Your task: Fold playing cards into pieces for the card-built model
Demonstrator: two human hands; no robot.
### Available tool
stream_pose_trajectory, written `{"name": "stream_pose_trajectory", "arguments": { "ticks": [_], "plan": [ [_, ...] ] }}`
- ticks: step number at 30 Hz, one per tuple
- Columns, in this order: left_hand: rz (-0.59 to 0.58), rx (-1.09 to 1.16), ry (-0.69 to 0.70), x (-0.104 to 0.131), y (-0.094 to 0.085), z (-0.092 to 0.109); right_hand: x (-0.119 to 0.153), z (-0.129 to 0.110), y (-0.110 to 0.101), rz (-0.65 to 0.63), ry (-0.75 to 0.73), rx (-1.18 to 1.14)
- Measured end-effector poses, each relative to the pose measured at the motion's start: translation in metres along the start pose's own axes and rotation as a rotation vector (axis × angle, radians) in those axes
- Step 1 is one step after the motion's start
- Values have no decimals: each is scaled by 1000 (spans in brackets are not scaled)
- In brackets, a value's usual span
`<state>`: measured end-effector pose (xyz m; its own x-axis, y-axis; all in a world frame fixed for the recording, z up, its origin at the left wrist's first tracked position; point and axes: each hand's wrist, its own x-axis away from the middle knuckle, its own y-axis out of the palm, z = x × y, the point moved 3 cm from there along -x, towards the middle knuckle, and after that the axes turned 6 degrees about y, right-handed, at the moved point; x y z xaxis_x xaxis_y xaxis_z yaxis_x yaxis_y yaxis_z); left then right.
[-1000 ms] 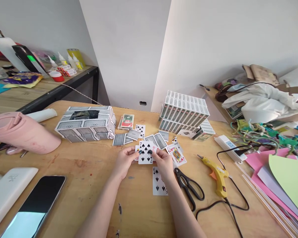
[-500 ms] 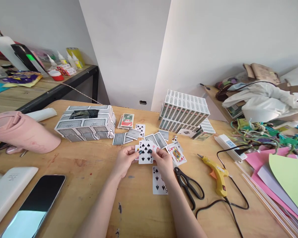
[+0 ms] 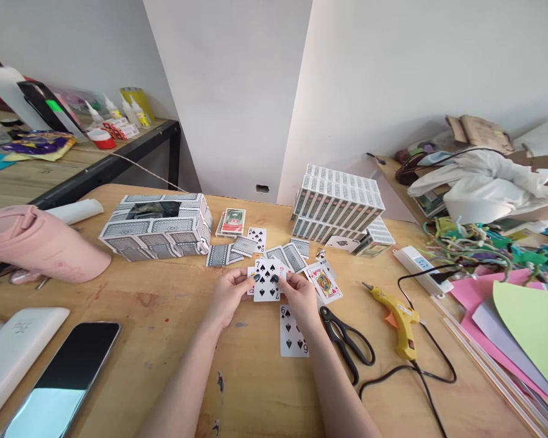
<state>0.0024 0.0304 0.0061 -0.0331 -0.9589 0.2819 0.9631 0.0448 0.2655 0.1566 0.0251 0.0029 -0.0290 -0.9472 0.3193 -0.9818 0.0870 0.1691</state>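
Note:
Between my two hands is a small group of playing cards (image 3: pixel 267 291), the seven of spades on top and red-marked face cards showing behind its sides. My left hand (image 3: pixel 231 295) pinches the left edge, thumb on the front. At the right edge my right hand (image 3: pixel 300 297) pinches in the same way. A six of spades (image 3: pixel 290 340) lies face up, partly under my right wrist. Beyond my hands lie several loose cards (image 3: pixel 281 258), some face down. A jack-like face card (image 3: pixel 325 282) rests beside my right hand, near black-handled scissors (image 3: pixel 347 337).
At the back left stands a box covered in cards (image 3: pixel 158 228), with a card pack (image 3: pixel 234 221) beside it. Stacked card boxes (image 3: pixel 338 201) stand back right. A yellow glue gun (image 3: pixel 399 319) with its cord, a power strip (image 3: pixel 422 267), a phone (image 3: pixel 66 377) and a pink tumbler (image 3: pixel 50 243) surround the workspace.
Hardly anything differs. Both hands keep the cards in the same grip, and the whole view has shifted very slightly.

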Motion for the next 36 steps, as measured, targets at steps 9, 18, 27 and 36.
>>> {"name": "stream_pose_trajectory", "arguments": {
  "ticks": [9, 18, 27, 36],
  "plan": [
    [-17, -29, -10, 1, 2, 3, -2, 4, -3, 11, 1, 93],
    [-46, -29, 3, 1, 0, 1, 0, 3, -1, -39, 40, -7],
    [-93, 82, 6, 2, -3, 3, 0, 2, -1, 0, 34, 30],
    [-238, 168, -61, 4, -10, 5, 0, 5, -5, 66, -1, 111]
  ]
}}
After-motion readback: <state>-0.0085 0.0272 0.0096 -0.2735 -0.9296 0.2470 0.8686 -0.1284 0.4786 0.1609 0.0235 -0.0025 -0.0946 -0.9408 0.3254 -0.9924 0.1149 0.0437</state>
